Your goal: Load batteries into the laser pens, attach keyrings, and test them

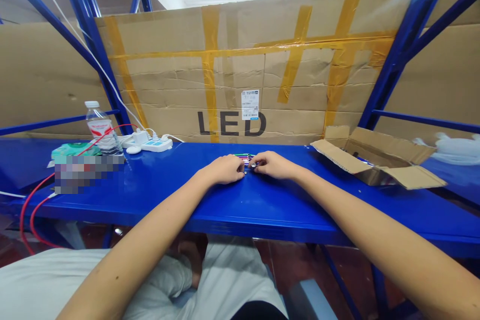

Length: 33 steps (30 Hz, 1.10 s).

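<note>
Several slim, coloured sticks that look like pens (243,156) lie side by side on the blue tabletop between my two hands. My left hand (227,169) rests at their left end, its fingers curled down and closed against them. From the other side my right hand (275,165) reaches in, thumb and fingers pinched at the right end of the pens. A small, round, silvery end (253,165) shows at the right fingertips. My fingers cover much of the pens, so their full length is hidden.
An open cardboard box (375,155) with dark items inside stands at the right. To the left are a water bottle (103,130), a green packet (73,151), a white power strip (157,144) and red cable (32,200). A large cardboard sheet (180,85) stands behind the blue table (157,190).
</note>
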Each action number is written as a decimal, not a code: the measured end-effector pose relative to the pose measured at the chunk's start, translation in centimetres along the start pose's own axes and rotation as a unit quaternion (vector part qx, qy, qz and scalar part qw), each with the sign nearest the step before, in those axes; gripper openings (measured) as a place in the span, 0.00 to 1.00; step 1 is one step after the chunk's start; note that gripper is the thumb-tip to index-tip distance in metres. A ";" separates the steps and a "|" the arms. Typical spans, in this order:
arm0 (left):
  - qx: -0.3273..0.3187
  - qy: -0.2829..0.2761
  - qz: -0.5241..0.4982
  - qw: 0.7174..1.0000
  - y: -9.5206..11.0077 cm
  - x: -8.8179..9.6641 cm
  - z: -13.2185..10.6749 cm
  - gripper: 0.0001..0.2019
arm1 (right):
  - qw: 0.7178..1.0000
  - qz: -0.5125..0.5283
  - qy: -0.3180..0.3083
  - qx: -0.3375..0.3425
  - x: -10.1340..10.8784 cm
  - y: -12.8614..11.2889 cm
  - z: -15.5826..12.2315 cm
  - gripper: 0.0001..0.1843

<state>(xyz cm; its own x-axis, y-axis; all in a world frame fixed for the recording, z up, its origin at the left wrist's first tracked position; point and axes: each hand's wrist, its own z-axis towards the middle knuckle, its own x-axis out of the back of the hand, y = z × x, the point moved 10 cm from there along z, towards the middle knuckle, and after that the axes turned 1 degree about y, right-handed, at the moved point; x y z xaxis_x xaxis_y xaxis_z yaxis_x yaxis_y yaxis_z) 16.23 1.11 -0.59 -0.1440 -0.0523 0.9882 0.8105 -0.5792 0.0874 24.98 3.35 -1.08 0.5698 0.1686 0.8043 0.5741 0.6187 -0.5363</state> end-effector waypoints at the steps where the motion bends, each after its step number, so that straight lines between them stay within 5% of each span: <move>1: -0.002 -0.002 -0.008 1.000 0.1 -0.1 0.1 0.08 | 1.000 -0.001 -0.001 0.004 -0.1 0.0 0.0 0.14; 11: -0.021 -0.033 -0.113 0.993 -0.2 -1.2 0.4 0.04 | 1.000 -0.015 -0.006 0.025 -0.3 -0.3 0.0 0.12; 20: -0.092 0.201 -0.036 0.975 0.8 4.0 -0.3 0.10 | 1.000 0.025 -0.003 -0.008 -0.3 -0.2 0.0 0.09; 27: -0.170 0.202 -0.052 0.963 2.2 4.0 -0.7 0.11 | 0.989 0.138 -0.018 -0.046 -0.8 -0.5 -0.2 0.09; 33: -0.122 0.206 -0.061 0.969 1.4 4.3 -0.6 0.12 | 0.991 0.120 0.008 -0.051 -0.2 -0.1 -0.1 0.11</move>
<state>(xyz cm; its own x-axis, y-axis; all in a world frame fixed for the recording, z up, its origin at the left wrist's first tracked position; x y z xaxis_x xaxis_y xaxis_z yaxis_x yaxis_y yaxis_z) 16.38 -0.37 3.66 -0.4853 -0.2622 0.8341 0.6224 -0.7736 0.1189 24.87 3.18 -1.22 0.7065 0.2882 0.6464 0.4765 0.4817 -0.7355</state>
